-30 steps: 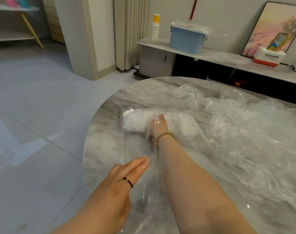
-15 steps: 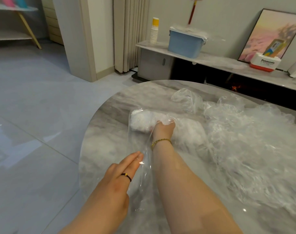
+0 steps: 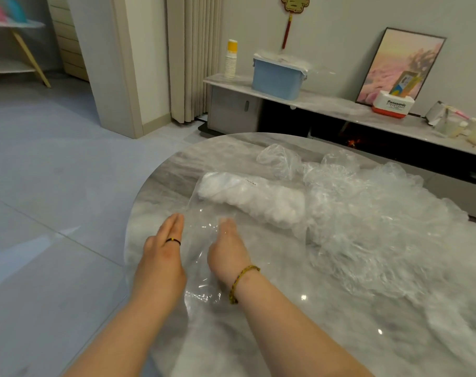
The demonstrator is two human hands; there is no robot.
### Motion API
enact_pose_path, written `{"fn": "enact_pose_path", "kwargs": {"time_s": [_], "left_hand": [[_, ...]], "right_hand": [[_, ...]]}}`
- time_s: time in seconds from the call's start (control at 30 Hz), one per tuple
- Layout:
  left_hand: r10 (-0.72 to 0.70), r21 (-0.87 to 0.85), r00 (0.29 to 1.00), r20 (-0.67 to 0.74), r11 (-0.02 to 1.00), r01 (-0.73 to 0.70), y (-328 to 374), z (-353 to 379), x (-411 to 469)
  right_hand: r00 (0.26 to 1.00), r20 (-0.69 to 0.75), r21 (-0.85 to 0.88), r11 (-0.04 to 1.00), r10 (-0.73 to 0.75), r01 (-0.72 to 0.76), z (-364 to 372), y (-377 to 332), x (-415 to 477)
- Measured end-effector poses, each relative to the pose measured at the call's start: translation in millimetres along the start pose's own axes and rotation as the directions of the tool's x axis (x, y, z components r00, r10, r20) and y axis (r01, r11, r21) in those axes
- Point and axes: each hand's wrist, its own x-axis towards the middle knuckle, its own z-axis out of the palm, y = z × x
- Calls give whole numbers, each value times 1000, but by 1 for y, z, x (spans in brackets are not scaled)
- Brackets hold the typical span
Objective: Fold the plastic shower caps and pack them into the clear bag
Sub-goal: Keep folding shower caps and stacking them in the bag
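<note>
A clear bag [image 3: 204, 229] lies on the round marble table [image 3: 160, 183], its mouth toward me. A white roll of folded shower caps [image 3: 253, 197] fills its far end. My left hand [image 3: 163, 248] lies flat with straight fingers along the bag's left edge near the mouth. My right hand [image 3: 227, 251] sits at the bag's mouth under clear film, fingers pointing into it; I cannot tell whether they grip anything. A big heap of loose, crumpled shower caps [image 3: 367, 213] covers the table's right half.
The table edge curves just left of my left hand, with grey tiled floor [image 3: 54, 213] beyond. Behind the table runs a low marble shelf [image 3: 326, 104] with a blue lidded box [image 3: 277, 77], a stack of cups [image 3: 230, 62], a red and white box [image 3: 391, 106] and a framed picture.
My right hand has pulled back from deep inside the bag, by the white roll, to the bag's mouth. My left hand has shifted slightly forward along the bag's left edge.
</note>
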Motion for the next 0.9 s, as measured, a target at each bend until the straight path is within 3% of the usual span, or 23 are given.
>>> {"fn": "enact_pose_path", "kwargs": {"time_s": [0.13,0.2,0.23,0.33,0.47,0.63,0.73,0.9], "left_hand": [[-57,20,998,6,998,56,4,0,-3],[-86,22,996,-11,996,86,3,3,-2],[-98,17,995,-15,995,99,4,4,-1],[-130,-15,991,-34,991,130,7,7,-3],[-179,-59,981,-71,983,175,7,4,-6],[-140,-77,990,16,987,141,4,5,-7],[-91,-25,994,63,995,92,7,7,-9],[-34,128,996,83,991,23,2,5,-11]], "right_hand": [[950,175,-87,957,-257,275,-38,14,-50],[934,148,-62,939,-326,337,-60,23,-70],[945,62,-93,941,-321,326,-71,35,-78],[944,-218,-316,933,-249,173,-108,75,-90],[971,-227,-453,874,78,-176,-146,119,-96],[909,-345,-407,835,235,-370,-147,127,-78],[849,-442,-342,821,288,-457,-148,125,-61],[829,-516,-471,736,218,-487,-156,130,-48]]}}
